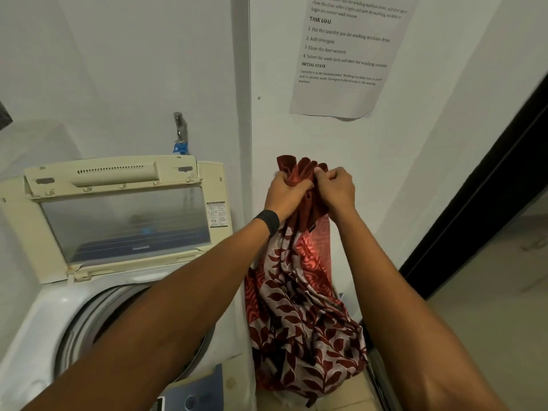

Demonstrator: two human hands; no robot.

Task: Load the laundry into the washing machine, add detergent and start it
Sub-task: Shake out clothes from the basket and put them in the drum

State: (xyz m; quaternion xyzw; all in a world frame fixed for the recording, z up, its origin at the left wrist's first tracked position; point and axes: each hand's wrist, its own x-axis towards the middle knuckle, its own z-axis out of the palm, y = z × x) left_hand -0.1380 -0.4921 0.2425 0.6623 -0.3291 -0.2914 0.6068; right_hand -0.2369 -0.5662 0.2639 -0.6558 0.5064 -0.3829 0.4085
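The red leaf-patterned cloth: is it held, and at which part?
Yes. The left hand and the right hand both grip the cloth at its bunched top end; the rest hangs down to the right of the open washing machine.

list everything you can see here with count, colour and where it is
washing machine: one, white, lower left
lid: one, cream with a clear window, raised open behind the drum opening
tap: one, metal with a blue fitting, on the wall above the lid
printed sheet: one, white with black text, on the wall, upper right
patterned cloth: one, dark red and pale leaf print, hanging right of the machine
door frame: one, black, right edge
wristband: one, black, left wrist
hands: two; left hand and right hand both grip the cloth's bunched top
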